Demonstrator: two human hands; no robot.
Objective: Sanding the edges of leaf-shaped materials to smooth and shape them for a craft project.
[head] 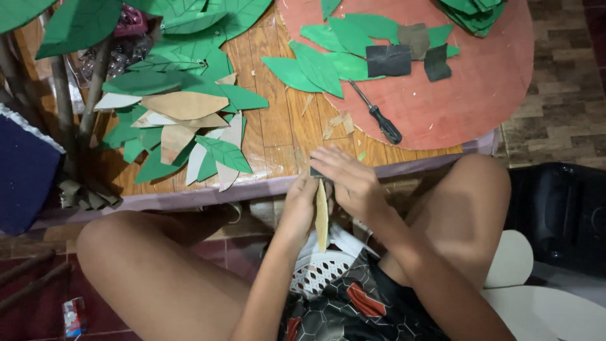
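Both my hands meet just below the low table's near edge (208,192). My left hand (301,205) grips a tan leaf-shaped cardboard cutout (322,221) seen edge-on, pointing down towards my lap. My right hand (348,180) presses a small dark piece, perhaps sandpaper (317,172), against the cutout's upper end. My bare knees spread to either side.
Green and tan paper leaves (183,120) are piled on the wooden table's left. More green leaves (328,53), dark squares (388,60) and a black-handled screwdriver (379,117) lie on a red oval board (480,88). A white plastic basket (322,268) sits under my hands.
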